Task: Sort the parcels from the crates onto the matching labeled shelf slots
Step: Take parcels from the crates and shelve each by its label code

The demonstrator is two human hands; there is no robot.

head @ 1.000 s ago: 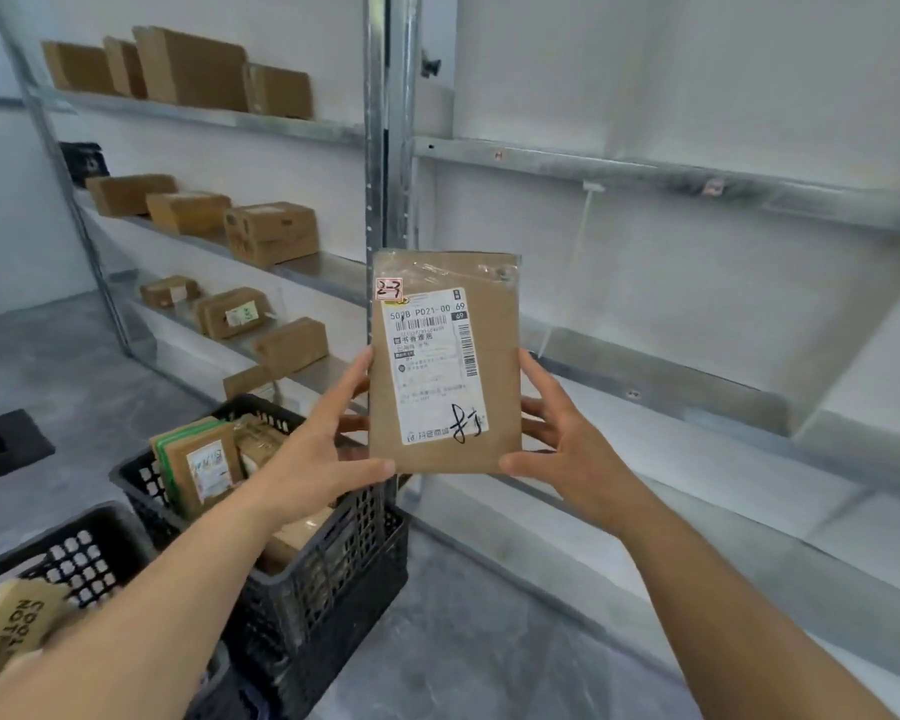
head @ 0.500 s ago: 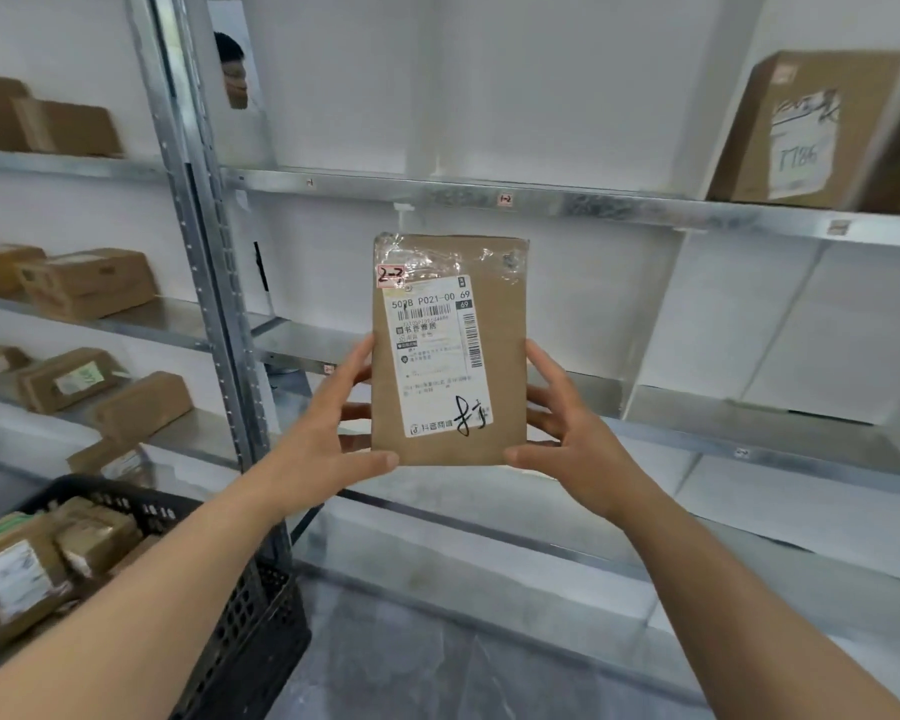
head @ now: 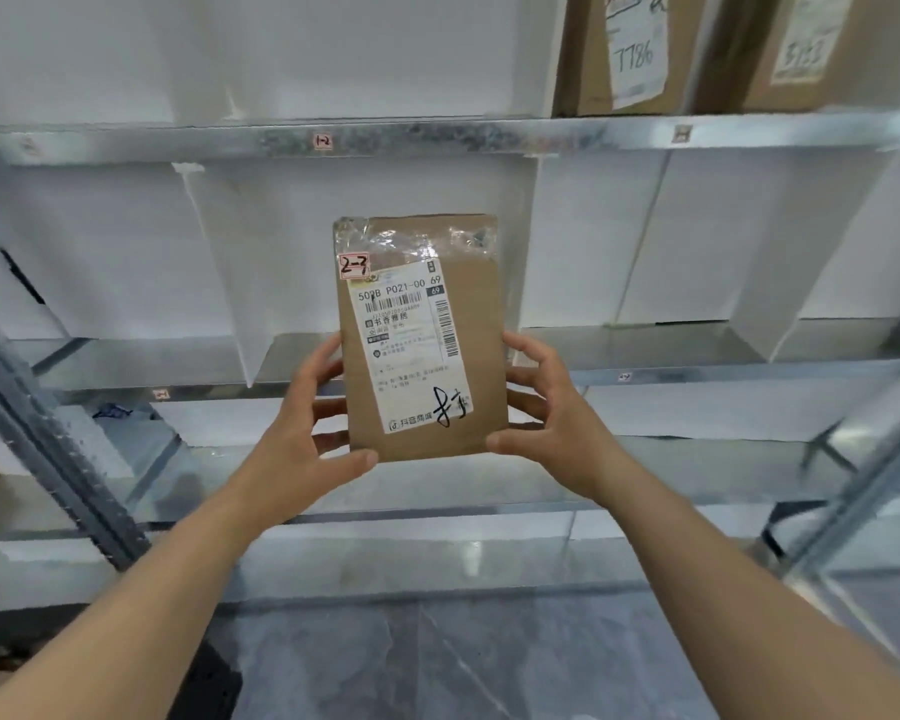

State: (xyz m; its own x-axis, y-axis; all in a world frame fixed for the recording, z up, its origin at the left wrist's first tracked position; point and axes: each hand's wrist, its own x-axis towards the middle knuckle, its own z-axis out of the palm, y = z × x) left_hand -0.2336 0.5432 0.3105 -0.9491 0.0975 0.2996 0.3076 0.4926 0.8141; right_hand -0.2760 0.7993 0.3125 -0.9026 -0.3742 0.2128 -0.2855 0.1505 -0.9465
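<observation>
Your two forearms rise from the bottom corners of the frame and meet at the centre. Your left hand [head: 302, 439] grips the lower left edge of the parcel [head: 423, 339], thumb curled across the bottom corner of its front and fingers spread behind it. Your right hand [head: 552, 423] holds the lower right edge the same way, thumb pressed on the front near the bottom corner, fingers curled round the side. Between them you hold the flat brown parcel upright, its face toward you, in the middle of the frame and clear of every shelf.

On its face you see a white shipping label [head: 411, 350] with barcodes and a black handwritten scrawl at its lower end. A small pink tag [head: 354, 266] at the label's upper left corner reads 2-7. Crumpled clear tape runs across the top edge.

Behind the parcel stands the metal shelving [head: 489, 135], its levels split into slots by white dividers [head: 219, 272]. A small pink slot label [head: 323, 141] on the upper rail, above and left of the parcel, reads 1-2; other rail labels are too blurred to read. In the upper right of the frame two brown boxes [head: 630, 49] stand on the top shelf, one marked 7786.
</observation>
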